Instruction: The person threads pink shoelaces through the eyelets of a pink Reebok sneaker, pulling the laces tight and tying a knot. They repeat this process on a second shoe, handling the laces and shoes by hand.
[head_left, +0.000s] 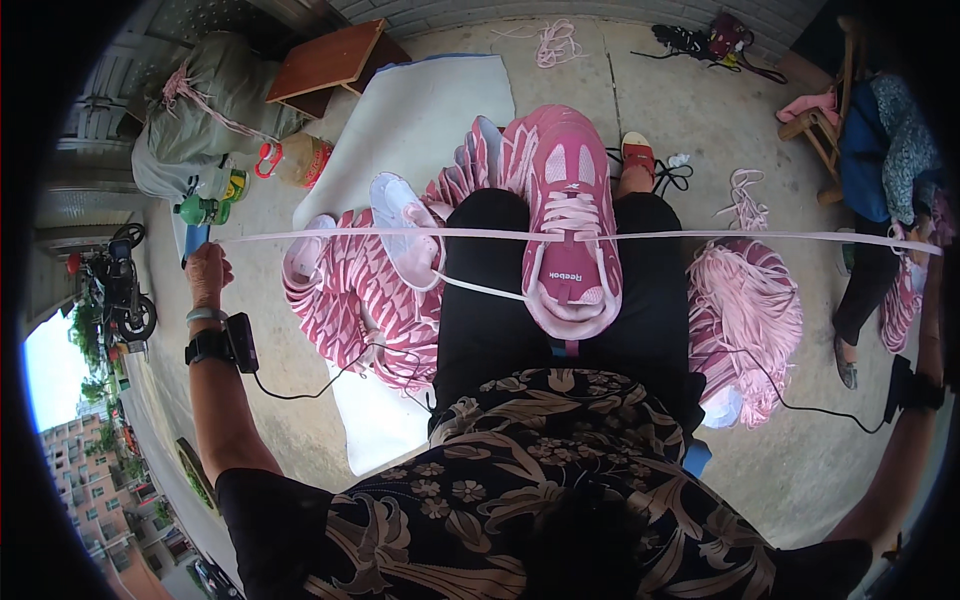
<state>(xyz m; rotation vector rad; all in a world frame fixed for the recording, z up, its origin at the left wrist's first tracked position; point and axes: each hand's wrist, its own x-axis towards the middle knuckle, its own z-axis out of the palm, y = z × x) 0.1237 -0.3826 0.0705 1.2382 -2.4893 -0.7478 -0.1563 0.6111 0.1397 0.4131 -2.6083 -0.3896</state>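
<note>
A pink lace-up sneaker [567, 230] rests on my lap between my thighs, toe pointing away. Its pale pink shoelace [480, 233] runs through the upper eyelets and is drawn out nearly straight to both sides. My left hand [208, 272], far out at the left, is closed on one end. At the right rim, my right hand [938, 232] is partly cut off and dim, with the other end running into it. Beside my left thigh lies a white shoe-shaped piece [405, 235], with a white cord stretching from it toward the sneaker's heel.
Stacked pink shoe uppers [365, 290] lie at my left; a bundle of pink laces [745, 300] is at my right. A white sheet [430, 105], plastic bottles [303, 160] and a wooden stool [325, 65] stand left. Another person [870, 190] sits at the right.
</note>
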